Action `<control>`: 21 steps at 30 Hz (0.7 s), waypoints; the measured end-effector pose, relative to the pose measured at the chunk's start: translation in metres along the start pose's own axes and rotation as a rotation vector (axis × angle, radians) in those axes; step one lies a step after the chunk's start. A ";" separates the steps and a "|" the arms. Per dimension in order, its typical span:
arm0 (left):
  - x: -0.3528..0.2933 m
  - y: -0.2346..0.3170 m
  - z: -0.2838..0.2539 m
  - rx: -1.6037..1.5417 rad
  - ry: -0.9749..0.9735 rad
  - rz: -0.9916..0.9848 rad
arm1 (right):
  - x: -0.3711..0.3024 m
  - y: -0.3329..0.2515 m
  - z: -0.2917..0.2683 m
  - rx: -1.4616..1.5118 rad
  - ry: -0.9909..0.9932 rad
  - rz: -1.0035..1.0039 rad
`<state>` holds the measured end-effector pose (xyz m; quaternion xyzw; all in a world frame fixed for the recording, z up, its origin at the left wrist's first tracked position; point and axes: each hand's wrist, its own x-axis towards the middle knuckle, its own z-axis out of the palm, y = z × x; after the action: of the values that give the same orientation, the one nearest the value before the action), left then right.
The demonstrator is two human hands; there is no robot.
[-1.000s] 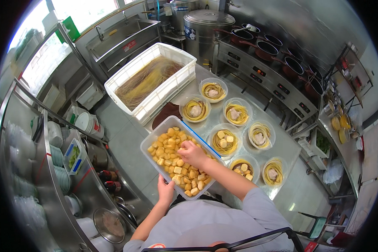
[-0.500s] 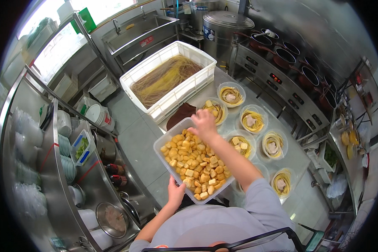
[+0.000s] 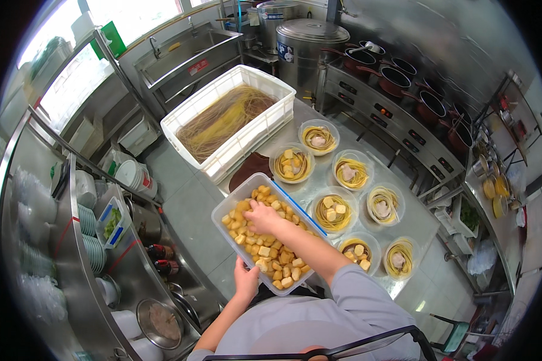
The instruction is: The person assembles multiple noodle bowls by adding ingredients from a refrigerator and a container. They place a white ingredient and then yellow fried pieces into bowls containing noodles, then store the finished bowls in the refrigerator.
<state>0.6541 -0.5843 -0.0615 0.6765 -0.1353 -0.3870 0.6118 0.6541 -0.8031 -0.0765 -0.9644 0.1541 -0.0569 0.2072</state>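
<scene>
Tilted against my body is a clear plastic tub [image 3: 215, 214] full of golden fried tofu cubes [image 3: 278, 260]. My left hand [image 3: 246, 278] grips its near left rim. Inside the tub, my right hand [image 3: 265, 218] has its fingers curled down on the cubes; the fingertips are partly hidden. Beyond the tub are clear bowls of yellow noodles on the steel table. Tofu cubes top the noodles in the far left bowl [image 3: 292, 163], the middle bowl [image 3: 333, 212] and the near bowl [image 3: 359, 253]. Other bowls [image 3: 382, 206] hold noodles with a pale lump on top.
A white crate [image 3: 180, 142] of thin dry-looking strands stands at the table's far left, beside a brown cloth [image 3: 250, 171]. Stacked plates and a metal bowl [image 3: 159, 325] sit on the left shelving. Dark red pans [image 3: 395, 81] line the stove at far right.
My right hand has come back from beside the far left bowl and down into the tofu cubes. My left hand stays on the tub's rim. The whole view has shifted slightly.
</scene>
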 end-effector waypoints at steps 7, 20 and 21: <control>0.003 -0.006 -0.007 -0.016 -0.025 -0.064 | -0.025 -0.003 -0.005 0.019 -0.015 0.049; -0.002 0.001 -0.003 0.049 0.023 -0.124 | -0.152 0.057 -0.119 0.566 0.658 0.221; 0.000 -0.002 -0.005 0.058 0.013 -0.115 | -0.173 0.071 -0.135 0.741 0.750 0.335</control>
<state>0.6569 -0.5799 -0.0639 0.7032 -0.1035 -0.4128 0.5695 0.4477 -0.8605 0.0090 -0.7029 0.3382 -0.4133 0.4699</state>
